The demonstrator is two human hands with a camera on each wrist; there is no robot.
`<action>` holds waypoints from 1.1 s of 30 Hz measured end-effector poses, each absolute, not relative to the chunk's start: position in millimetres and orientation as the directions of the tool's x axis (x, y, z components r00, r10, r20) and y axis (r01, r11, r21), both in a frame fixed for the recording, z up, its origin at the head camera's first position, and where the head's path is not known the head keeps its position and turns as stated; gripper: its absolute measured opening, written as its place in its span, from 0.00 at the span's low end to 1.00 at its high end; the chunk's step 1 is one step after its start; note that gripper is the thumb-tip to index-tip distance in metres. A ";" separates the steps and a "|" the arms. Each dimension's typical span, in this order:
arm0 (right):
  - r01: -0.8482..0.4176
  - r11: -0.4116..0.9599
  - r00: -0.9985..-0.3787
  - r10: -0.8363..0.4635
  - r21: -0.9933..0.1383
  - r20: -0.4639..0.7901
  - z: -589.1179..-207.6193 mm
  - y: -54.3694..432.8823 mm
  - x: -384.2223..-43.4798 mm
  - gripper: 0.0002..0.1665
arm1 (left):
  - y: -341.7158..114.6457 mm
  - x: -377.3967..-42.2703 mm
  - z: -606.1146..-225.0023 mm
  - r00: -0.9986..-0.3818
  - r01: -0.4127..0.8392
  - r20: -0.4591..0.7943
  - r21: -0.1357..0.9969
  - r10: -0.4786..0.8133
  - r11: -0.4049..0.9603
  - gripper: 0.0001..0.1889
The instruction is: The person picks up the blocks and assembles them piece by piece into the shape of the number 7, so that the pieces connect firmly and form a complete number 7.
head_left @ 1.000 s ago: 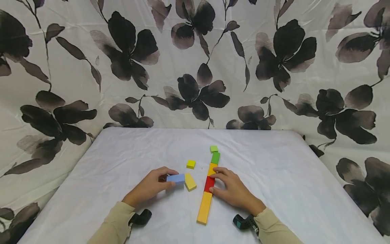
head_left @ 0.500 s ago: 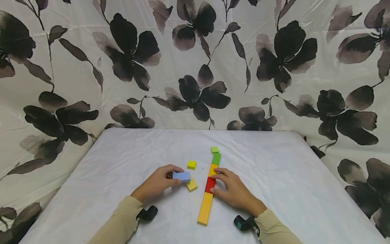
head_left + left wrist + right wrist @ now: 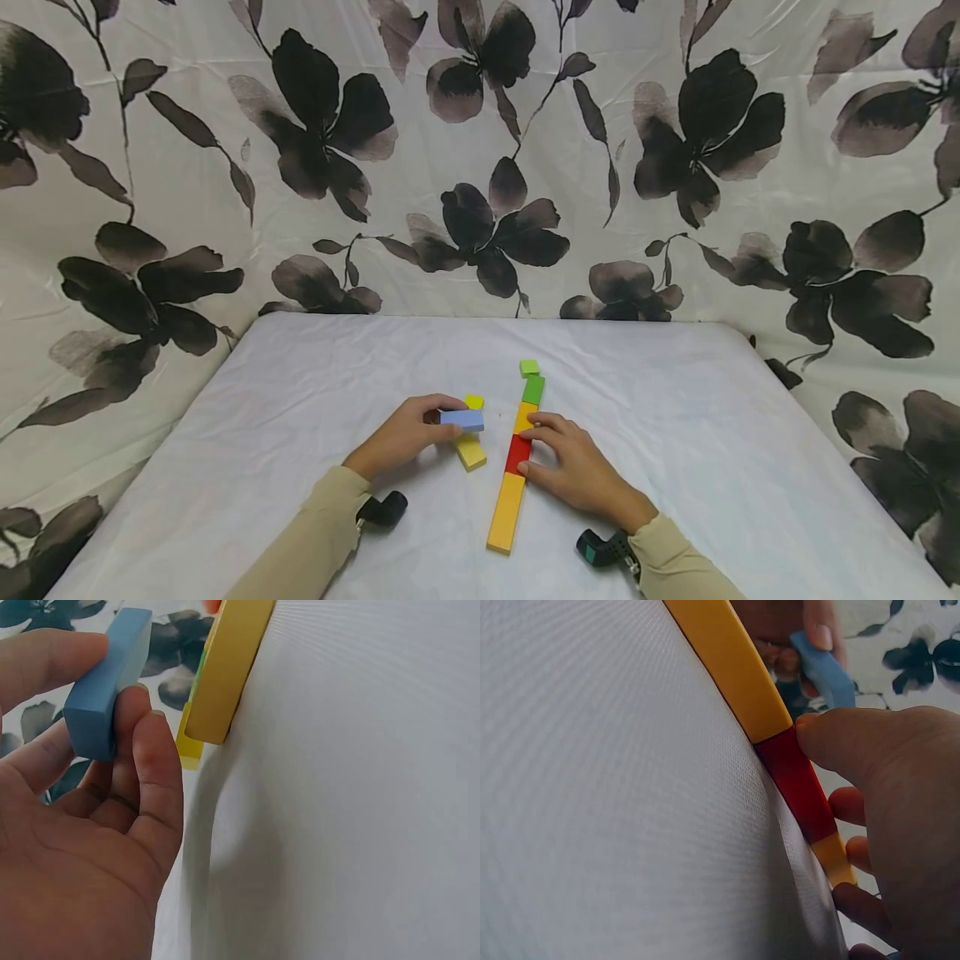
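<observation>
My left hand (image 3: 405, 432) pinches a light blue block (image 3: 462, 421) between thumb and fingers. It holds the block raised over the gap between a small yellow cube (image 3: 474, 402) and a pale yellow block (image 3: 471, 454). The left wrist view shows the blue block (image 3: 112, 682) tilted in the fingertips. My right hand (image 3: 577, 467) rests along the right side of a row of blocks, its thumb and fingertips touching the red block (image 3: 517, 454) and the orange block (image 3: 524, 417) beyond it. A longer orange block (image 3: 506, 514) forms the near end.
At the row's far end lie a green block (image 3: 533, 390) and a light green cube (image 3: 529, 367), the cube slightly out of line. White cloth (image 3: 360, 358) covers the table; a floral curtain (image 3: 585, 167) hangs behind it.
My left hand has carried the blue block right and away from me, from beside the pale yellow block to above it, now partly covering the yellow cube. My right hand stays on the row.
</observation>
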State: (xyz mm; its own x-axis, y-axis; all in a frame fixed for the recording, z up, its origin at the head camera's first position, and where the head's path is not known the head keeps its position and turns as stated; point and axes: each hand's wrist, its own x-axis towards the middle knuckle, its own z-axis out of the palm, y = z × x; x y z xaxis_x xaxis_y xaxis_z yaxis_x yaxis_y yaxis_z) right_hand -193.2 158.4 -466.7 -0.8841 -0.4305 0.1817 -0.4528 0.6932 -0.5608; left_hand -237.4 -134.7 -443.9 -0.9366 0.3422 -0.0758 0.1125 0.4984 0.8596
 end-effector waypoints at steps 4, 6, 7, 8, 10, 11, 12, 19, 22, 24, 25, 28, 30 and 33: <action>-0.441 0.703 -0.890 -0.422 -0.558 0.171 -467.2 158.9 -193.1 0.27 | -128.8 -243.5 -442.1 -0.936 0.104 -0.091 0.851 0.339 0.515 0.16; -0.435 0.705 -0.892 -0.420 -0.560 0.166 -467.1 158.9 -193.0 0.27 | -125.8 -246.3 -440.4 -0.935 0.111 -0.090 0.844 0.344 0.524 0.16; -0.435 0.705 -0.893 -0.419 -0.560 0.165 -467.0 158.9 -192.9 0.27 | -124.5 -247.5 -439.3 -0.934 0.112 -0.093 0.842 0.346 0.527 0.16; -0.434 0.706 -0.893 -0.419 -0.560 0.164 -466.7 158.8 -192.7 0.27 | -123.2 -248.6 -438.2 -0.933 0.116 -0.091 0.841 0.349 0.528 0.16; -0.431 0.707 -0.895 -0.416 -0.561 0.163 -466.2 158.8 -192.6 0.26 | -120.6 -251.1 -435.7 -0.930 0.125 -0.085 0.842 0.359 0.524 0.16; -0.430 0.708 -0.895 -0.415 -0.561 0.163 -465.9 158.9 -192.5 0.26 | -119.3 -252.7 -434.7 -0.929 0.131 -0.079 0.844 0.362 0.521 0.16; -0.428 0.709 -0.896 -0.413 -0.560 0.162 -465.7 158.9 -192.5 0.26 | -118.2 -254.6 -434.1 -0.929 0.134 -0.077 0.842 0.362 0.523 0.16; -0.425 0.703 -0.897 -0.411 -0.570 0.162 -466.1 158.3 -192.9 0.26 | -109.7 -267.9 -431.0 -0.938 0.124 -0.079 0.832 0.337 0.541 0.16; -0.431 0.696 -0.894 -0.416 -0.574 0.166 -468.0 157.7 -192.6 0.27 | -107.3 -272.2 -431.6 -0.945 0.108 -0.087 0.827 0.316 0.551 0.17; -0.435 0.694 -0.892 -0.420 -0.573 0.169 -469.2 157.4 -192.4 0.27 | -105.4 -274.3 -431.2 -0.950 0.095 -0.093 0.823 0.298 0.560 0.17; -0.436 0.693 -0.892 -0.420 -0.575 0.170 -469.4 157.2 -192.3 0.27 | -104.5 -275.5 -431.1 -0.953 0.083 -0.098 0.823 0.286 0.562 0.17; -0.442 0.694 -0.889 -0.422 -0.567 0.177 -469.2 157.1 -192.3 0.27 | -100.7 -279.0 -430.6 -0.964 0.040 -0.116 0.827 0.239 0.561 0.18; -0.445 0.697 -0.889 -0.422 -0.563 0.179 -468.4 157.1 -192.7 0.27 | -97.7 -281.7 -430.4 -0.971 0.004 -0.129 0.833 0.201 0.553 0.19; -0.439 0.705 -0.892 -0.418 -0.557 0.173 -467.3 157.4 -193.3 0.27 | -93.0 -285.6 -430.4 -0.978 -0.031 -0.136 0.844 0.157 0.536 0.19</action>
